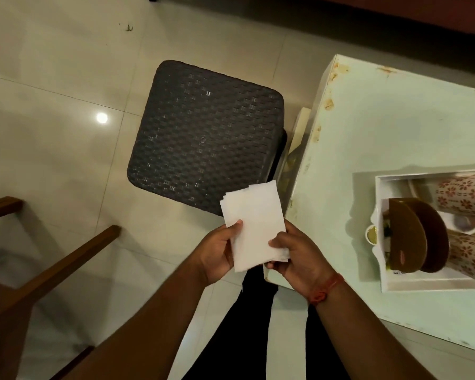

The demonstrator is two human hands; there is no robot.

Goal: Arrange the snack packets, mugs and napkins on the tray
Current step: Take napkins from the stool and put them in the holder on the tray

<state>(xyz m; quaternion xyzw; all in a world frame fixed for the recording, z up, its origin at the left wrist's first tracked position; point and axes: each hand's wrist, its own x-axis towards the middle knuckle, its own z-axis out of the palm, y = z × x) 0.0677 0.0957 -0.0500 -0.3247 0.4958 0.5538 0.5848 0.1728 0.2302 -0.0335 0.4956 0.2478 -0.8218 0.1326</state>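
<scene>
Napkins [251, 223] rise above both hands' grip [254, 249] on their lower edges.

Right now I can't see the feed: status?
Left hand, right hand both holding napkins. Mugs already on tray. Nothing blocking.

- One small stack of white napkins [254, 223]; the sheet count cannot be told.
- Two hands: one left hand [217, 252], one right hand [296, 256].
- Two patterned mugs [462, 197] in view.
- One white tray [388, 281].
- One dark woven stool [206, 135].
- One pale table [390, 119].
- One red wrist thread [325, 289].
</scene>
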